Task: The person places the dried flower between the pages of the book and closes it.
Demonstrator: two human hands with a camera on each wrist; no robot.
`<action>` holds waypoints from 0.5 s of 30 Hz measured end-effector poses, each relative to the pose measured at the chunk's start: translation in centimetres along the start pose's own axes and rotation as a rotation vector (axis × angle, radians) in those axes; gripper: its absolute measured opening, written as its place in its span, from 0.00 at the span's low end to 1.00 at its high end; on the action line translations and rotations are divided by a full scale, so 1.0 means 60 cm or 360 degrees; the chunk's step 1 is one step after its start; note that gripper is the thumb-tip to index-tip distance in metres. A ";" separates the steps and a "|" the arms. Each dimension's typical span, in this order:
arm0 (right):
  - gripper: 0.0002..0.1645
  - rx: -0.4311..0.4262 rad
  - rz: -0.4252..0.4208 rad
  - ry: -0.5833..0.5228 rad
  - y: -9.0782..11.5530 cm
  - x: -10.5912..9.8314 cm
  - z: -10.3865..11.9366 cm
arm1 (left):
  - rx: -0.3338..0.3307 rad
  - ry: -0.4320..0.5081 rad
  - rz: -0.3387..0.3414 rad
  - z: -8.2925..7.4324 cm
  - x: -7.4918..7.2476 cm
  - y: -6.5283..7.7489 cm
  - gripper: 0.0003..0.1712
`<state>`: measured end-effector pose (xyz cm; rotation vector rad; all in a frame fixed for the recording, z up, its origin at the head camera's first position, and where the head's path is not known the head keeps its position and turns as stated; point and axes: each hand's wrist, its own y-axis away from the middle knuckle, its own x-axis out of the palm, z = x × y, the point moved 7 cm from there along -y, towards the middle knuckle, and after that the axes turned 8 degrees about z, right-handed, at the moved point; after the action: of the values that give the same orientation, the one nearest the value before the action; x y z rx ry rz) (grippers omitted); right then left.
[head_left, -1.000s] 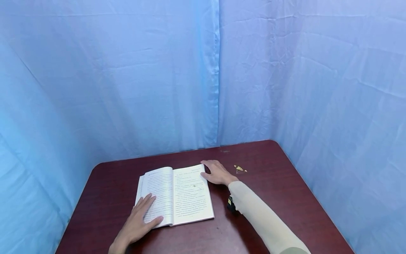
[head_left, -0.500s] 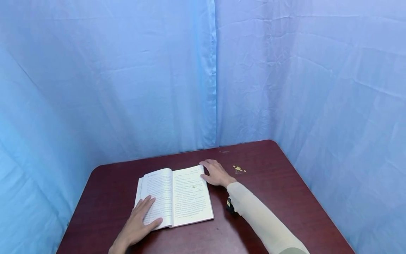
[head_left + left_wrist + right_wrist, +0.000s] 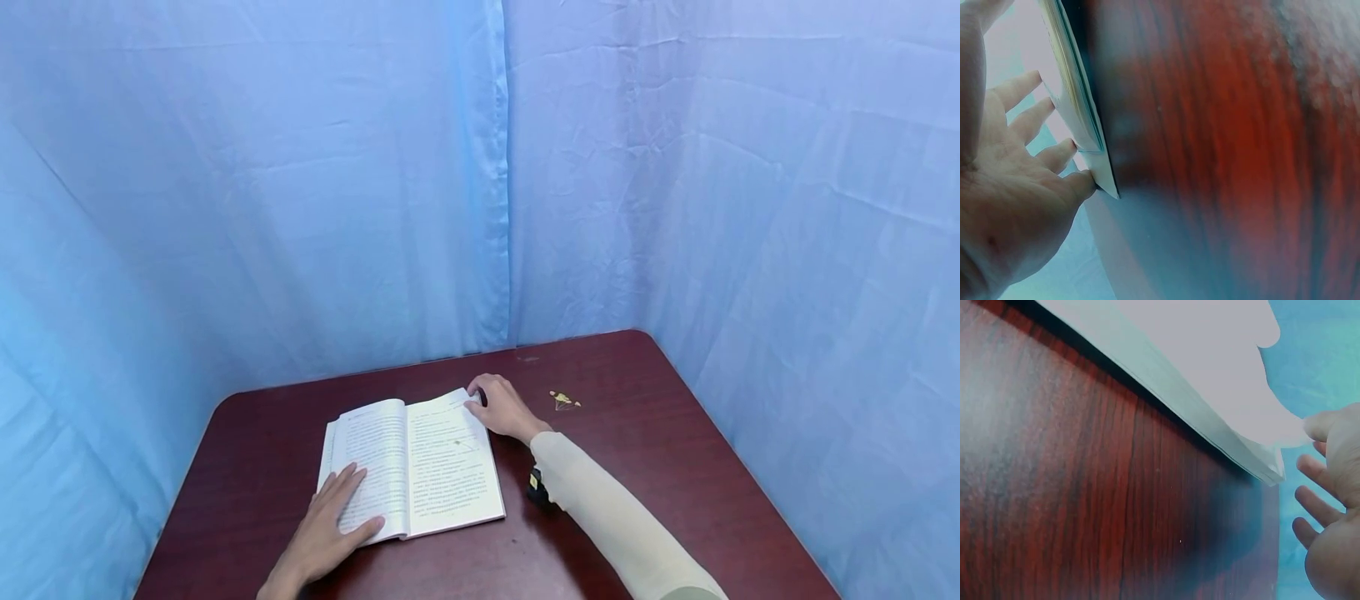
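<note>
Pinching the right-hand page (image 3: 450, 479) of an open book (image 3: 407, 471)

The book lies open, print side up, near the middle of the worktop (image 3: 675, 450); its gutter runs away from the person; both pages carry lines of print, too small to read. Left hand (image 3: 322, 525): extended, with fingers spread and thumb pointing toward the gutter; it rests on the lower outer part of the left-hand page (image 3: 375, 450) and grips nothing. Right hand (image 3: 504, 408): closed at thumb and finger only, with the far outer corner of the right-hand page between them; that corner curves up off the leaves below, as the right wrist view shows; the other fingers are partly bent and appear clear of the book. A pale sleeve (image 3: 615, 517) covers the right forearm; a black device (image 3: 537, 495) with a yellow patch sits at the right wrist. A yellow marking (image 3: 562, 400) is on the worktop, to the right of the right hand; blue curtains (image 3: 300, 208) hang behind the worktop and along both sides.
</note>
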<state>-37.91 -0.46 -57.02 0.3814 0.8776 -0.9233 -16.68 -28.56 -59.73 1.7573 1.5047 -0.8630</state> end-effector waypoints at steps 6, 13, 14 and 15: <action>0.06 0.0014 -0.0085 -0.0069 -0.001 -0.001 -0.001 | 0.0003 -0.0013 -0.0014 0.001 -0.002 0.000 0.51; 0.08 -0.0042 -0.0123 -0.0130 0.003 0.002 0.002 | 0.0001 -0.0005 -0.0017 0.000 -0.002 0.002 0.51; 0.08 -0.0046 -0.0126 -0.0127 0.003 0.002 0.002 | 0.0004 -0.0005 -0.0020 -0.001 -0.001 0.002 0.51; 0.09 -0.0049 -0.0136 -0.0123 0.003 0.002 0.002 | 0.0007 -0.0006 -0.0023 -0.001 -0.001 0.002 0.51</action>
<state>-37.64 -0.48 -57.03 0.2816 0.8416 -0.9955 -16.59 -28.57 -59.63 1.7489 1.5162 -0.8767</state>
